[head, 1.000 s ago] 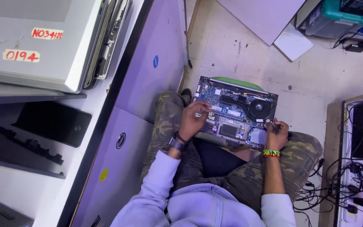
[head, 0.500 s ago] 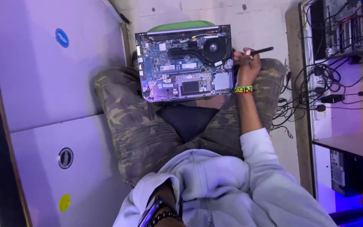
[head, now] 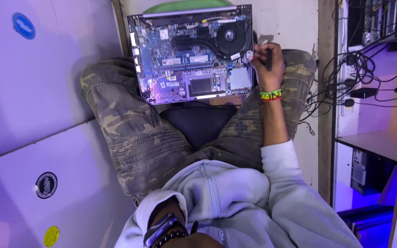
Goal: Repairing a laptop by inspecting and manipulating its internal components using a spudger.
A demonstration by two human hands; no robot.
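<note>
The right hand (head: 267, 64) grips a dark tool (head: 269, 59) at the right edge of the opened laptop (head: 194, 53) on the lap. The left hand (head: 194, 239), at the bottom edge, is mostly hidden; grip unclear.

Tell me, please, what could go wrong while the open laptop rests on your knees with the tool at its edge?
The opened laptop lies balanced on the knees, and only the right hand is at it, so it might slide off. The dark tool in that hand sits close to the bare circuit board and fan; a slip could scratch parts. The left hand is back near the chest, steadying nothing.
</note>
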